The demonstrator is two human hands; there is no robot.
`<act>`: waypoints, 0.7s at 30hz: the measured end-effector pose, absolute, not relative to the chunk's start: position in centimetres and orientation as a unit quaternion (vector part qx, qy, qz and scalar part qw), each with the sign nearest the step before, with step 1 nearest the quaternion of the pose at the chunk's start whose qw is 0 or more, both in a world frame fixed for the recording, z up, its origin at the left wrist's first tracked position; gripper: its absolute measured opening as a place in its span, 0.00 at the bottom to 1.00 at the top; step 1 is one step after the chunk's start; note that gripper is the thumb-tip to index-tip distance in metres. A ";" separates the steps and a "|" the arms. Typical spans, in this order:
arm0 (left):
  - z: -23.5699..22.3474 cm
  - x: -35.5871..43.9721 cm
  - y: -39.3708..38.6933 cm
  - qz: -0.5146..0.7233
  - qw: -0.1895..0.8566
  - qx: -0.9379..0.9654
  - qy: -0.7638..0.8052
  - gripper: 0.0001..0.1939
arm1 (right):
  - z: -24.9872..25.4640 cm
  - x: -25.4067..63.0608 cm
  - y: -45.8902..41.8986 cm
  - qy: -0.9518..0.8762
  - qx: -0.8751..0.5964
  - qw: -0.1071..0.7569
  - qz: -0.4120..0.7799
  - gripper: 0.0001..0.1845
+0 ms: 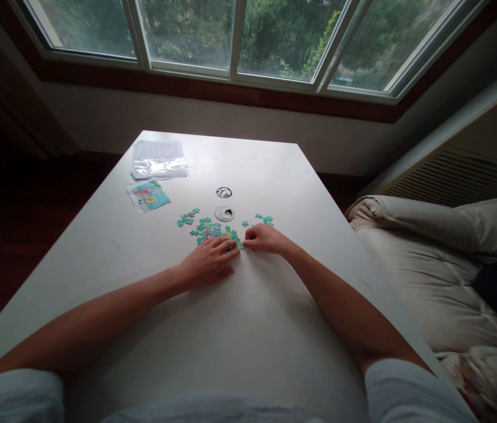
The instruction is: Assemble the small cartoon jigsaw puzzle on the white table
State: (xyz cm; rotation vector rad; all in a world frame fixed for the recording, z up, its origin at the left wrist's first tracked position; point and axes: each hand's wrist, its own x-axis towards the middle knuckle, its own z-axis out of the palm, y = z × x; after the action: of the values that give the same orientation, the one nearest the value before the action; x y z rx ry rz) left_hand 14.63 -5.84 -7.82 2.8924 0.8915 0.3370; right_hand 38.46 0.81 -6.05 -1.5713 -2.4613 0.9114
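Note:
Small green jigsaw puzzle pieces (207,227) lie in a cluster in the middle of the white table (143,247), some of them joined. My left hand (210,258) rests over the near edge of the cluster, fingers stretched out and covering part of it. At the cluster's right edge my right hand (266,239) has its fingers pinched together against the table; whatever is between them is too small to make out. Loose puzzle pieces (267,220) sit just beyond my right hand. More pieces (188,217) are spread at the left of the cluster.
Behind the pieces lie a round metal lid (224,213) and a smaller round disc (224,192). A colourful picture card (148,195) and a clear plastic packet (159,159) are at the back left. A cream padded seat (425,276) stands along the table's right side.

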 end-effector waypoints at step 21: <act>-4.1 11.0 -2.9 0.075 0.017 0.870 0.486 0.10 | -6.0 39.4 1.2 -0.801 -0.472 0.023 0.367 0.13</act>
State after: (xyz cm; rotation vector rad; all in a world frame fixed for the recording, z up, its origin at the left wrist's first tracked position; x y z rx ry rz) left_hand 11.00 -2.91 -4.12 2.7046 1.5117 0.2327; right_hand 39.40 1.23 -6.04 -1.4600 -2.4808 1.1374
